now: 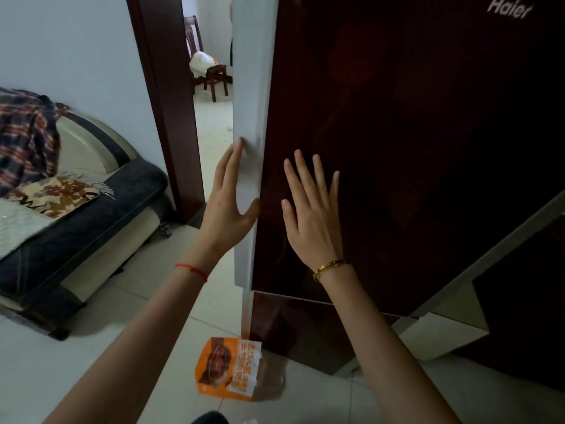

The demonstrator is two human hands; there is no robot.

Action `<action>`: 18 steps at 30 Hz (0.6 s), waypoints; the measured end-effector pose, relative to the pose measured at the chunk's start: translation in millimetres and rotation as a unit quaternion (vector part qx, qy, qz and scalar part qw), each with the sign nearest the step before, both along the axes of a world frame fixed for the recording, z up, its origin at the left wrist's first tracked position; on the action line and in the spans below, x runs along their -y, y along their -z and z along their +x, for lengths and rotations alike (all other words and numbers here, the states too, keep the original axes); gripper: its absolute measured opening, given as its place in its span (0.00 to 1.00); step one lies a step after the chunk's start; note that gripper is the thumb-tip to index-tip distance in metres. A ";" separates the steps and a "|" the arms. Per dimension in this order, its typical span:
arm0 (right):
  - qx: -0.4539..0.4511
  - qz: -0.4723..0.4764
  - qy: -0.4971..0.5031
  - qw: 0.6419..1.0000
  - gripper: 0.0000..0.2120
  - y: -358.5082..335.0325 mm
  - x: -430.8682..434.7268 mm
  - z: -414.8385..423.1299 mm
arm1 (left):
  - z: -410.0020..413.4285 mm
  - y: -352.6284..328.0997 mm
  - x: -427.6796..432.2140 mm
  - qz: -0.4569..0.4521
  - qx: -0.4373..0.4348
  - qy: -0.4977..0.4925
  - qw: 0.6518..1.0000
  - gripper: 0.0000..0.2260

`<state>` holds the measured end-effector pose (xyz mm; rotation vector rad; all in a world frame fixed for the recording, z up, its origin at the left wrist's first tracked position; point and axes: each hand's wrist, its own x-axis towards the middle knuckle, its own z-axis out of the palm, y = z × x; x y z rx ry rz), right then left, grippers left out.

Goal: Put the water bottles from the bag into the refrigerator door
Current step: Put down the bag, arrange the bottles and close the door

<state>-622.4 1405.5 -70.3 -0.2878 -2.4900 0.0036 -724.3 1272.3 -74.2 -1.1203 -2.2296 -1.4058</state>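
Note:
The dark red refrigerator door (pixel 412 142) fills the right half of the head view, with its white side edge (pixel 250 102) toward me. My left hand (pixel 227 203) lies flat along that white edge, fingers spread, thumb hooked round the corner. My right hand (pixel 312 209) presses flat on the door's dark front, fingers apart. Both hands hold nothing. An orange and white bag (pixel 227 370) stands on the floor below, beside the fridge's lower door (pixel 299 328). No water bottles are visible.
A sofa (pixel 76 215) with dark cushions and patterned blankets stands at the left. Behind the fridge door a doorway with a dark frame (pixel 165 102) leads to a room with a wooden chair (pixel 211 71). The floor (pixel 91 347) is pale tile.

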 end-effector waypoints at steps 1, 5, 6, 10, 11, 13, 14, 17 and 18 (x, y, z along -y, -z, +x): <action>0.003 0.004 0.010 1.000 0.27 0.1 -2.3 -5.7 | -7.1 0.1 -4.1 0.000 0.003 0.006 1.000 0.42; 0.013 0.017 0.043 0.999 0.28 0.6 -11.5 -27.4 | -35.2 -0.4 -18.2 0.000 0.002 0.034 0.999 0.42; 0.015 0.019 0.052 0.998 0.28 0.7 -13.7 -32.0 | -41.7 -0.7 -20.9 -0.001 -0.002 0.041 0.999 0.42; 0.024 0.031 0.086 0.996 0.29 0.3 -20.7 -48.2 | -59.0 -1.8 -30.1 -0.020 -0.001 0.056 0.998 0.41; 0.026 0.031 0.091 0.995 0.29 0.4 -21.9 -51.0 | -60.8 -0.6 -31.2 -0.027 -0.005 0.052 0.998 0.41; 0.027 0.030 0.102 0.994 0.30 0.2 -23.7 -57.3 | -64.3 3.0 -32.8 -0.042 -0.020 0.047 0.998 0.40; 0.028 0.028 0.109 0.993 0.30 0.2 -24.6 -61.1 | -66.7 5.4 -33.5 -0.048 -0.026 0.048 0.997 0.39; 0.035 0.026 0.133 0.990 0.31 -0.2 -27.0 -70.5 | -75.8 11.5 -37.1 -0.073 -0.055 0.058 0.994 0.38; 0.036 0.026 0.139 0.989 0.31 0.1 -27.6 -72.6 | -80.0 14.1 -38.8 -0.083 -0.068 0.063 0.992 0.38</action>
